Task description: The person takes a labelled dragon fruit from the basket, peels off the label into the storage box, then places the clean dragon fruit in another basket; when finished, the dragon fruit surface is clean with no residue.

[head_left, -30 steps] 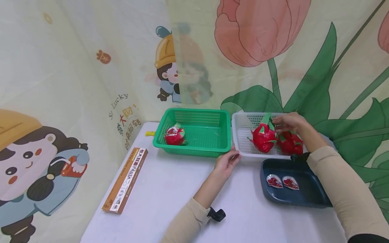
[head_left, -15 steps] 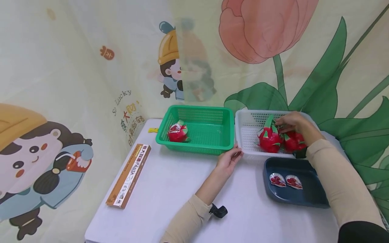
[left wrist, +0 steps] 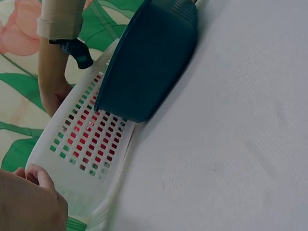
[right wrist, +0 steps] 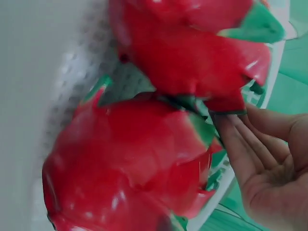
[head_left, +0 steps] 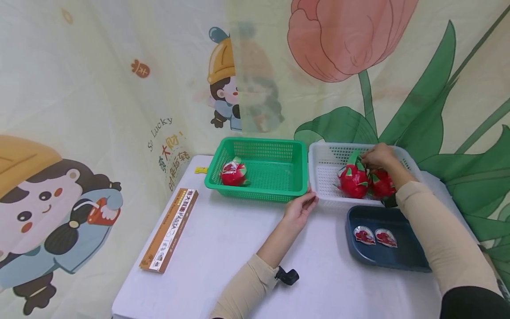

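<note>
Inside the white basket (head_left: 327,195) lie two red dragon fruits with green tips. My right hand (head_left: 380,157) reaches in from the right; its thumb and fingers pinch the tapered end of the left dragon fruit (head_left: 353,179), the upper one in the right wrist view. Close beside it is the right dragon fruit (head_left: 381,184), partly hidden by the hand and its camera. My left hand (head_left: 298,210) grips the white basket's near left corner, fingers over the rim in the left wrist view. A third dragon fruit (head_left: 233,173) with a round label sits in the green basket (head_left: 255,195).
In front of the white basket stands a dark blue tray (head_left: 382,261) holding two round fruit stickers (head_left: 374,236). A long brown pasta box (head_left: 169,230) lies at the table's left. A small yellow strip (head_left: 201,170) is by the green basket. Printed curtains (head_left: 338,97) hang behind.
The left dragon fruit sits slightly lower in the white basket, with my right hand still at its end. My left hand stays at the corner. The head view has shifted a little.
</note>
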`<state>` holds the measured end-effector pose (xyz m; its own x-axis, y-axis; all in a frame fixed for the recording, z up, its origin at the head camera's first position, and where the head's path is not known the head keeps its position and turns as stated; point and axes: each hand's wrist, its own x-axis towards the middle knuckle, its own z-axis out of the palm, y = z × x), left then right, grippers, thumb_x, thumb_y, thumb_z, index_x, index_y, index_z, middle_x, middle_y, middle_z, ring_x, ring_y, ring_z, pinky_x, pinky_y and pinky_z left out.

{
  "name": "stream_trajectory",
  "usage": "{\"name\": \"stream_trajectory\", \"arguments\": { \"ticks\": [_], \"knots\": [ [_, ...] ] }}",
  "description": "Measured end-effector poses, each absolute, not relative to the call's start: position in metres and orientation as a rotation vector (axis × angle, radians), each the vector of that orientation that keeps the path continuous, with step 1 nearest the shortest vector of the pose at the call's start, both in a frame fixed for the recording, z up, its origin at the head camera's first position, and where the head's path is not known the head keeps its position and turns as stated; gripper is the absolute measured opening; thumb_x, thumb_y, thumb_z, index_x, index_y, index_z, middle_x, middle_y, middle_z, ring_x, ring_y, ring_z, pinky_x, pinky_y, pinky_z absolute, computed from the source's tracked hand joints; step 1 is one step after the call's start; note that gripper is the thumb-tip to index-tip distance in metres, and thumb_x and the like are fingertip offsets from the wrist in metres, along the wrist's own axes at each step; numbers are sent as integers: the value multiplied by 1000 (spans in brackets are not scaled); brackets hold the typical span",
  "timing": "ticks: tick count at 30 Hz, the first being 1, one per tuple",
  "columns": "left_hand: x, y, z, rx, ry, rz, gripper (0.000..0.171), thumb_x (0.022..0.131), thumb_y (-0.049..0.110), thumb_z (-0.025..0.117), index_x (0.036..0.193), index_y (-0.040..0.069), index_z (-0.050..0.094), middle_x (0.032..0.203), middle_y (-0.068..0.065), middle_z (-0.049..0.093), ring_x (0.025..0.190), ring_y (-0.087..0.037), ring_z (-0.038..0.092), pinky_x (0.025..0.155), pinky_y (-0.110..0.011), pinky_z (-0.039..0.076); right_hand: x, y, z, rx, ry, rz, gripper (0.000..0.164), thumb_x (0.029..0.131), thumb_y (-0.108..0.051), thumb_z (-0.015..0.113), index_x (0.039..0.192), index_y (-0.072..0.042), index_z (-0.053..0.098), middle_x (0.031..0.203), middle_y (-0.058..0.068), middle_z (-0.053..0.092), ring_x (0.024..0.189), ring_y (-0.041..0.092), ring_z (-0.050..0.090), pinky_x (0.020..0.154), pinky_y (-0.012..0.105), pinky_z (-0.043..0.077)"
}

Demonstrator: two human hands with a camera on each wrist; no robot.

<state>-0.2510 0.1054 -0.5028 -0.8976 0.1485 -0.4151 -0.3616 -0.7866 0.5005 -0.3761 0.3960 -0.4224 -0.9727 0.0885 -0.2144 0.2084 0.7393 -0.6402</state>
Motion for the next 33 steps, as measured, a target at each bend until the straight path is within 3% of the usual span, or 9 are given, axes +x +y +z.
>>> {"name": "stream_trajectory", "arguments": {
  "ticks": [8, 13, 19, 22, 27, 33],
  "knots": [
    [-252, 103, -501, -515, 829, 2645, 21, 92, -17, 64, 100, 0, 72, 96, -7, 72, 87, -18, 72, 96, -33, 60, -374, 395, -424, 229, 2833, -963, 41, 100, -15, 66, 128, 15, 65, 118, 34, 69, 90, 35, 72, 69, 40, 65],
    [-250, 100, -495, -491, 829, 2619, 23, 92, -18, 63, 109, -3, 70, 105, -8, 70, 106, -24, 68, 99, -33, 58, -372, 396, -419, 267, 2799, -1137, 45, 101, -17, 67, 128, 17, 63, 124, 37, 65, 87, 28, 74, 86, 48, 64],
    [-243, 86, -487, -409, 822, 2561, 22, 95, -18, 57, 113, -6, 62, 115, -13, 62, 130, -31, 56, 106, -34, 54, -361, 396, -407, 276, 2664, -1392, 49, 106, -21, 60, 139, 15, 56, 134, 32, 64, 88, 14, 77, 104, 52, 53],
    [-238, 76, -482, -386, 850, 2529, 18, 96, -17, 57, 110, -7, 61, 114, -15, 61, 125, -31, 58, 108, -35, 53, -356, 391, -401, 261, 2617, -1488, 52, 108, -27, 59, 145, 10, 53, 137, 25, 65, 93, 8, 76, 105, 47, 52],
    [-227, 55, -473, -371, 903, 2479, 13, 97, -14, 57, 107, -7, 61, 112, -18, 58, 113, -26, 60, 110, -34, 51, -348, 378, -391, 142, 2537, -1576, 60, 108, -34, 58, 151, 5, 48, 138, 13, 67, 112, 14, 73, 105, 37, 51],
    [-216, 25, -471, -439, 987, 2457, 7, 98, -7, 58, 99, -1, 60, 108, -16, 58, 104, -23, 59, 105, -35, 53, -341, 349, -381, 60, 2362, -1709, 61, 106, -35, 61, 152, 3, 47, 122, -2, 75, 106, 12, 75, 96, 29, 58]
  ]
}}
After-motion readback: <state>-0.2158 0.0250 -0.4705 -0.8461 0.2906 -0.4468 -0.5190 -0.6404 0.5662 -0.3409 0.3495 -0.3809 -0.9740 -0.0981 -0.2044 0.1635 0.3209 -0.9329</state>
